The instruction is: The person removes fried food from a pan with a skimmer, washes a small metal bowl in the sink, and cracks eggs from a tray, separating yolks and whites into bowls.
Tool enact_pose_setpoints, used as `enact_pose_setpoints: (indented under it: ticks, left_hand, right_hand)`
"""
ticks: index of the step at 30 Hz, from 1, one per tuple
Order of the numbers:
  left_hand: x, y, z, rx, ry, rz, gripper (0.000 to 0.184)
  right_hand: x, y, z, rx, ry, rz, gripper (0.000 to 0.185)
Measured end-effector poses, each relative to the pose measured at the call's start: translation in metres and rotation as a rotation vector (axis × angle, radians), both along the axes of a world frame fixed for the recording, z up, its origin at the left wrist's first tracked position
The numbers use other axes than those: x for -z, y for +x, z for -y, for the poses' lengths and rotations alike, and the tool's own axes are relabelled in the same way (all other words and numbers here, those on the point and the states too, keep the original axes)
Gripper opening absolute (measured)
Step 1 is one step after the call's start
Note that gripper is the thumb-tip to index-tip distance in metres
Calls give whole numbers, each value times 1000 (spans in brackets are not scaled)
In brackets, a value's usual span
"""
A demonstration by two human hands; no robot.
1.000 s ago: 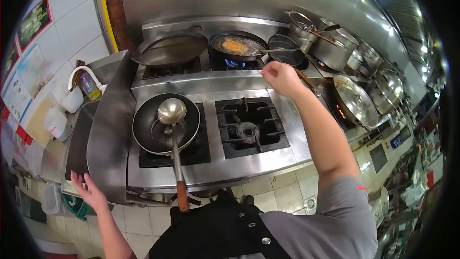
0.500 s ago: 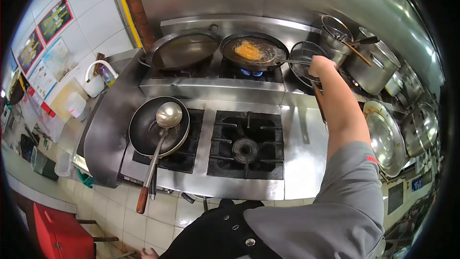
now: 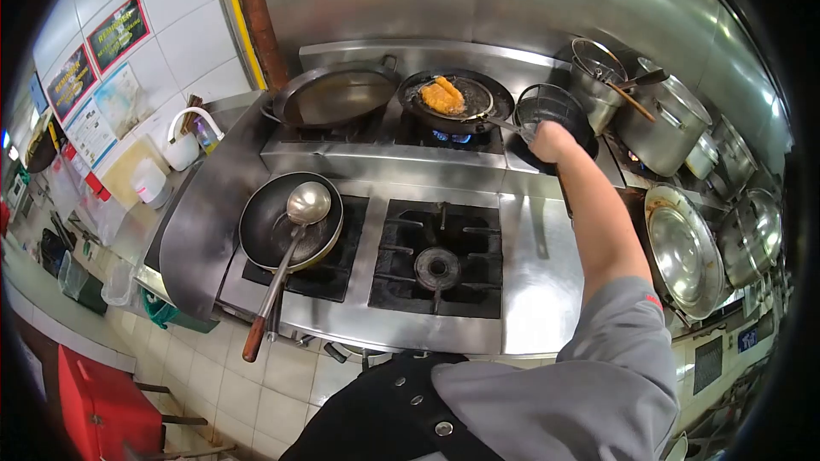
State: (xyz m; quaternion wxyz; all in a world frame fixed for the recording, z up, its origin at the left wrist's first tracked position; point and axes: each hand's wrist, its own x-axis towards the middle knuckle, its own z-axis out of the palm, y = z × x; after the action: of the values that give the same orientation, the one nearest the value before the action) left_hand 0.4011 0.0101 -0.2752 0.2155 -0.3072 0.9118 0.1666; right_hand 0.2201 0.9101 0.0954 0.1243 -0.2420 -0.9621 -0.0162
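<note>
My right hand (image 3: 553,142) is closed around the handle of a metal skimmer (image 3: 504,125), reaching in from the right. The skimmer's round head carries a golden-brown breaded piece of food (image 3: 442,97) at the surface of the bubbling oil. That oil is in a dark wok (image 3: 465,126) on the back burner, with a blue flame (image 3: 450,137) below it. Close beside my right hand, a wire strainer (image 3: 547,101) rests over a dark pan. My left hand is out of frame.
A second wok (image 3: 337,94) with liquid stands at back left. In front, a frying pan (image 3: 260,226) holds a ladle (image 3: 308,203), its wooden handle jutting over the edge. A bare burner (image 3: 437,268) is beside it. Pots (image 3: 662,132) and a metal bowl (image 3: 679,239) crowd the right.
The breaded piece has gone from lying in the oil to being raised on the skimmer. My right hand has shifted slightly left and down. My left hand's fingers have left the bottom edge of view.
</note>
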Motion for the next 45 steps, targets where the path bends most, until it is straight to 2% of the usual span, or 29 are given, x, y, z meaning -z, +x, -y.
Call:
enact_pose_setpoints:
  ticks: [2, 7, 14, 18, 19, 22, 24, 29, 30, 32, 35, 36, 37, 38, 39, 40, 41, 42, 43, 44, 45]
  left_hand:
    - [3, -2, 0, 12, 12, 5, 49]
    - [10, -10, 4, 44, 39, 11, 50]
    - [19, -25, 6, 90, 73, 22, 51]
    - [25, -31, 9, 112, 86, 36, 52]
    - [27, -33, 9, 119, 89, 40, 52]
    - [33, -35, 14, 128, 98, 50, 53]
    - [37, -37, 15, 133, 105, 57, 53]
    - [46, -43, 15, 155, 111, 77, 55]
    - [47, -43, 16, 162, 114, 82, 55]
    - [70, -37, 31, 162, 119, 88, 55]
    - [79, -24, 50, 174, 128, 89, 56]
    - [82, -20, 60, 180, 138, 78, 57]
    - [86, -16, 71, 192, 145, 61, 57]
    - [74, -16, 73, 214, 161, 29, 57]
    - [73, -14, 81, 230, 178, -11, 57]
    - [74, -10, 91, 244, 197, -49, 58]
    - [89, -11, 97, 325, 112, -186, 59]
    - [96, -7, 102, 332, 150, -195, 58]
    - [95, -3, 99, 308, 215, -201, 58]
    - [93, 1, 90, 285, 167, -161, 57]
    - [86, 6, 79, 219, 168, -103, 57]
  right_hand:
    - [-8, 18, 27, 74, -101, 4, 41]
    - [7, 29, 47, 197, -175, -50, 39]
    - [13, 35, 57, 218, -361, -150, 36]
    - [4, 60, 47, 265, -327, -194, 32]
    - [-6, 72, 46, 303, -411, -186, 33]
    - [-21, 111, 39, 369, -372, -223, 34]
    - [-13, 136, 21, 344, -248, -278, 31]
    - [2, 170, 5, 565, -415, -151, 42]
    - [21, 170, -11, 557, -253, -110, 47]
    - [25, 172, -3, 581, -335, -62, 48]
    - [3, 173, 17, 660, -457, 137, 53]
    - [-1, 174, 33, 641, -106, 69, 60]
    - [-15, 177, 45, 625, 29, 54, 66]
    - [-31, 179, 64, 563, 67, -128, 60]
    - [-36, 182, 68, 311, -11, -405, 52]
    - [-37, 186, 76, 127, -358, -547, 41]
    - [-55, 190, 135, -70, -703, -600, 33]
    - [-61, 199, 178, -163, -891, -450, 26]
    - [-45, 207, 200, -326, -1055, -263, 23]
    - [-27, 214, 234, -396, -1190, -22, 23]
    - [-4, 219, 268, -338, -1185, 224, 22]
